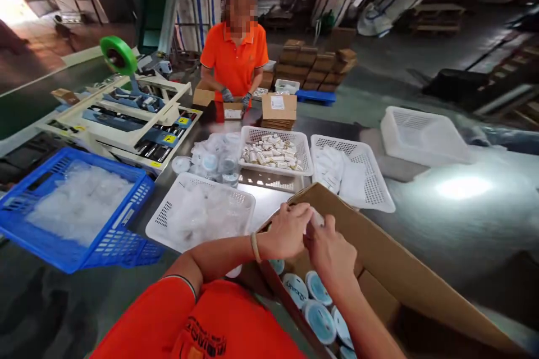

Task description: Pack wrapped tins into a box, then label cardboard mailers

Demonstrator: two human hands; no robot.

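Note:
Over the near end of a long open cardboard box (391, 252), my left hand (288, 231) and my right hand (332, 252) meet with bent fingers. A small whitish object (318, 217) shows between them; its kind is unclear and the fingers cover most of it. Both hands are closed on it. Below them in the box stand several round tubs with pale blue and white lids (320, 320), partly hidden by my right forearm.
On the table are white baskets of small white-and-gold pieces (273, 152), white packets (330, 168) and clear plastic (206, 213). Lidded tubs (210, 162) cluster between. A blue crate (113, 235) is left, near a taping machine (138, 106). A co-worker (236, 59) handles a small carton opposite.

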